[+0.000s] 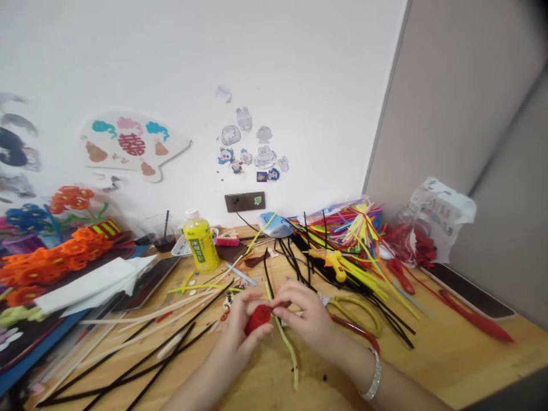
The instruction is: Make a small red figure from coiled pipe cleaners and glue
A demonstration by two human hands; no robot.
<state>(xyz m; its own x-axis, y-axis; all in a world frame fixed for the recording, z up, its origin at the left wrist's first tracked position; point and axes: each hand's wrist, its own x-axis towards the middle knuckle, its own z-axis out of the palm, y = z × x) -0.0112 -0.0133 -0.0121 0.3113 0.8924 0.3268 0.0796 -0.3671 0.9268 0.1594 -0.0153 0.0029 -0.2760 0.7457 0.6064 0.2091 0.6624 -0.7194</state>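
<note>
I logged the left hand (242,328) and right hand (305,315) close together above the bench (479,362), their fingers (280,297) clamped on a small red pipe-cleaner bundle (258,319), with a yellow-green chenille stem (287,354) trailing below it, apparently joined, though the fingers hid that spot. Work this small seemed to call for a steady pinch that kept the coils snug. Both wrists angled inward, a silver bangle (374,374) on the right.

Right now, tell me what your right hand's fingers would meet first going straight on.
The red fuzzy pipe-cleaner bundle in the left hand: the right hand's fingers point at it and look nearly touching, though depth is unclear.
</note>
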